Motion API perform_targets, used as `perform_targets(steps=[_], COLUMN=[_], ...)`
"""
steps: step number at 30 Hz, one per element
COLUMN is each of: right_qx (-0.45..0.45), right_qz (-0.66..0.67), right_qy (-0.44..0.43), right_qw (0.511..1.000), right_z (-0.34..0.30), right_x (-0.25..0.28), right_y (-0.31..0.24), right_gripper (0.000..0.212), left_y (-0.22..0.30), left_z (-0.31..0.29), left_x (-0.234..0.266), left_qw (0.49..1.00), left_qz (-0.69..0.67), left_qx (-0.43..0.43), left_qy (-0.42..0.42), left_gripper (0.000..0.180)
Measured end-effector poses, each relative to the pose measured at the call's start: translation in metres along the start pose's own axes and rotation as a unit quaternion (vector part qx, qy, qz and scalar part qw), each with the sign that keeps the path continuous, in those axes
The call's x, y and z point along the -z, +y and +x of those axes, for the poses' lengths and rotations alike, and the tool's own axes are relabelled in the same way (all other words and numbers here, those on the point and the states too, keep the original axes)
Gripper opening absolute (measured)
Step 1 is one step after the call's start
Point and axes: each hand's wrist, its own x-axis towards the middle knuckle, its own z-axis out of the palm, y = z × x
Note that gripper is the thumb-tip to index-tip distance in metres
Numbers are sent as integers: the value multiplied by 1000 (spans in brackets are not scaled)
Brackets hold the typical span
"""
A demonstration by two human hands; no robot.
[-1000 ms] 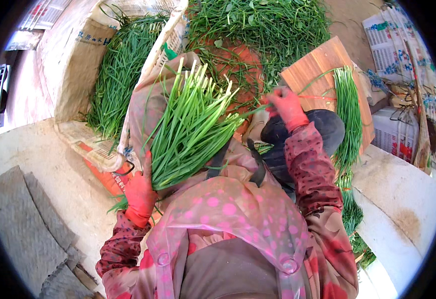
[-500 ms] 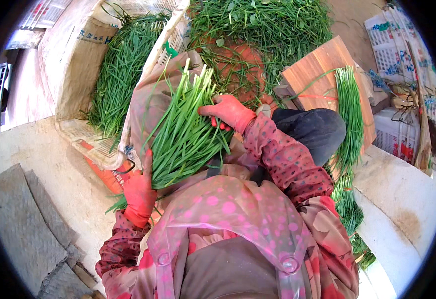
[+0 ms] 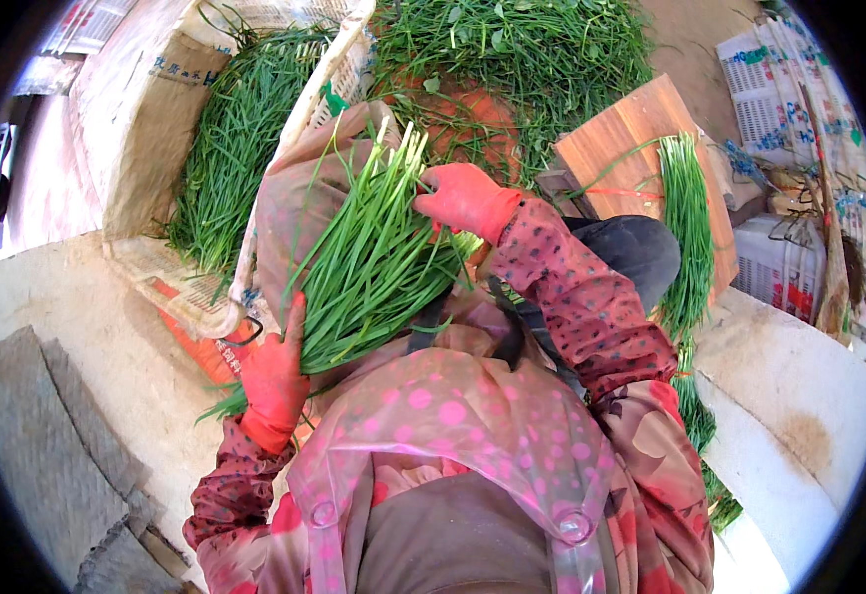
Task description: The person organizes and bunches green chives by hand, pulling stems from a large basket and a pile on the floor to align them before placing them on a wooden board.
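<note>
A loose bunch of garlic chives (image 3: pixel 369 262) lies across my lap, pale stem ends pointing away from me and green tips toward me. My left hand (image 3: pixel 277 381), in a red glove, grips its near left edge; one finger lies along the leaves and the others are partly hidden. At the far right side of the bunch, my right hand (image 3: pixel 468 203), also red-gloved, has its fingers curled in on some stems. A few pale stem ends show just below that hand. A dotted see-through apron (image 3: pixel 453 426) covers my front.
On the left stands a white plastic crate (image 3: pixel 329 74) filled with more chives (image 3: pixel 245 148). A heap of loose greens (image 3: pixel 522 69) lies ahead. To the right, a tied bundle of chives (image 3: pixel 685 228) rests on a wooden board (image 3: pixel 616 139). Grey slabs (image 3: pixel 52 436) lie at lower left.
My right hand has shifted slightly to the right and away from me. Pale stem ends now show beneath it. My left hand stays at the bunch's near left edge.
</note>
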Motion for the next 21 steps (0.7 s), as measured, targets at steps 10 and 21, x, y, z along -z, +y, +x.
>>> perform_targets(steps=[10, 21], right_qx=[-104, -158], right_qz=[212, -136], right_qy=[-77, 172], right_qw=[969, 963], right_z=[6, 41], right_x=[-22, 6], right_y=[-3, 25], right_gripper=[33, 32], left_y=[-3, 5], left_z=[5, 13], left_x=[7, 21], left_qw=[999, 998], left_qz=[-20, -13], left_qx=[11, 14], left_qy=[-27, -55], left_gripper=[102, 90])
